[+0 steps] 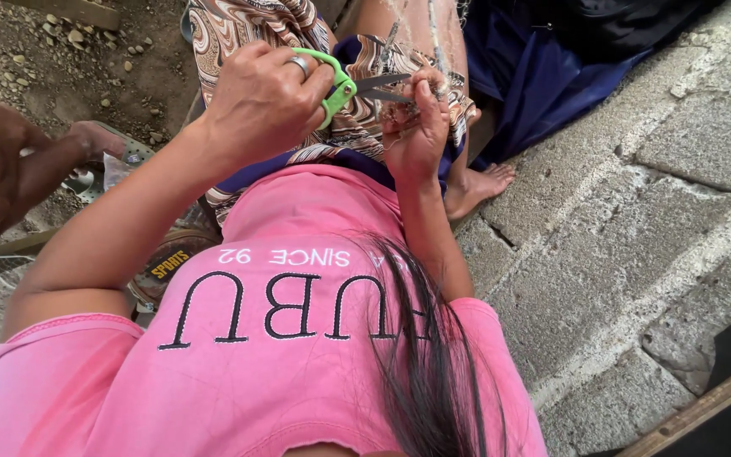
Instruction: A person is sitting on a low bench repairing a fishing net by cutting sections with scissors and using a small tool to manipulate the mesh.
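My left hand (260, 106), a ring on one finger, grips the green handles of a pair of scissors (357, 85). The metal blades are open and point right toward my right hand (416, 127). My right hand pinches a small frayed piece of material (406, 103) right at the blade tips; what it is cannot be told. Both hands work over my lap, above a brown patterned cloth (239, 25). My pink shirt (298, 338) and a lock of dark hair fill the lower part of the view.
Grey concrete blocks (636, 211) lie to the right, with a wooden strip (704, 406) at the bottom right. A dark blue cloth (543, 76) and a bare foot (480, 186) are by the blocks. Another person's limb (2, 169) and a sandal (116, 148) rest on gravelly dirt at left.
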